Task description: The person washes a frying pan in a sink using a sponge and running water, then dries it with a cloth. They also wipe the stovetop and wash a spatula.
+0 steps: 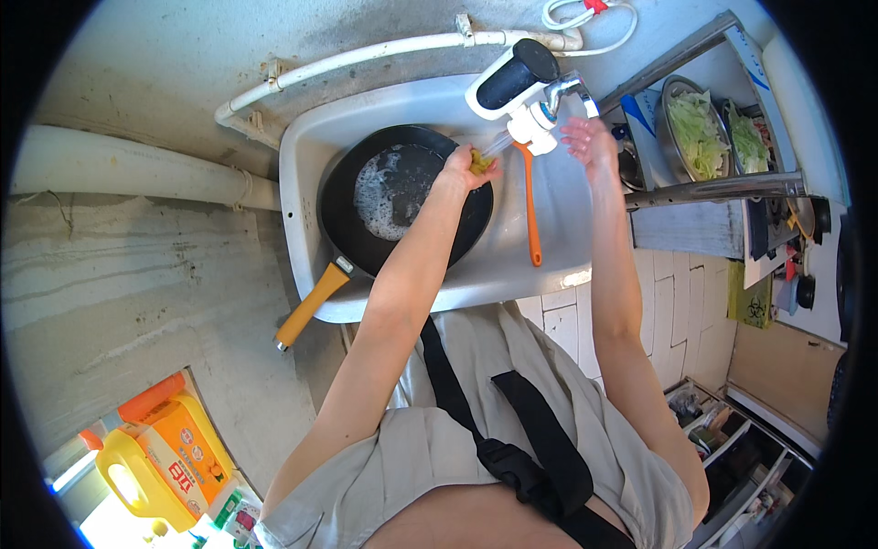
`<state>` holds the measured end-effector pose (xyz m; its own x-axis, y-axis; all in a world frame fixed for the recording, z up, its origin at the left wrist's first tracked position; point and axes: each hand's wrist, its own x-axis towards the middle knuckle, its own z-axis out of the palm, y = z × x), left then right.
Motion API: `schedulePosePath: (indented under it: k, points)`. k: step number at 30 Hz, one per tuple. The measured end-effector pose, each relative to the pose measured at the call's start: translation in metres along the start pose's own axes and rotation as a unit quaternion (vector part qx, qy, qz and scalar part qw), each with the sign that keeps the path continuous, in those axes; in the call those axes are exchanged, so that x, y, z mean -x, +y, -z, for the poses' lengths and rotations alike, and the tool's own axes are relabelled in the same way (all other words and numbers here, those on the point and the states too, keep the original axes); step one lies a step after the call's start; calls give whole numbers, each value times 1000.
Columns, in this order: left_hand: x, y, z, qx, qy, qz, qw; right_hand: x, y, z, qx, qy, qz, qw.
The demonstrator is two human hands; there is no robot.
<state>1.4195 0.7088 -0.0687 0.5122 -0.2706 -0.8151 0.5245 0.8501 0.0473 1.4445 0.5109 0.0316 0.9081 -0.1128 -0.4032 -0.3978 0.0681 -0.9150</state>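
Note:
My left hand [465,169] holds a small yellow scrubbing sponge [482,161], partly hidden by the fingers. Water runs onto it from a white and black electric faucet [511,79]. Just below the chrome spout and lever part [573,88] is my right hand [591,145], with nothing visible in it and its fingers slightly apart. A black frying pan [405,254] with a yellow handle [312,307] sits in the white sink [549,226], under my left forearm. Foamy water [377,199] covers part of its bottom. An orange-handled utensil [531,213] lies right of the pan, its head hidden by the faucet.
A metal rack [720,187] at the right holds a steel bowl of chopped leafy vegetable [696,137]. White pipes [384,51] run along the wall behind the sink. A yellow detergent jug [164,460] stands at lower left. Shelves with goods [741,466] are at lower right.

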Motion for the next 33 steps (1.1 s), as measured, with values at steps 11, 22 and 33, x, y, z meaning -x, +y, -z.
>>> schedulePosePath:
  k: [11, 22, 33]
  points:
    - [14, 39, 65, -22, 2, -119, 993, 38, -55, -30, 403, 119, 173, 891]
    - [30, 55, 113, -102, 106, -144, 979, 48, -51, -27, 304, 79, 143, 939]
    - [114, 22, 88, -25, -136, -179, 974, 88, 139, -180, 197, -197, 291, 915]
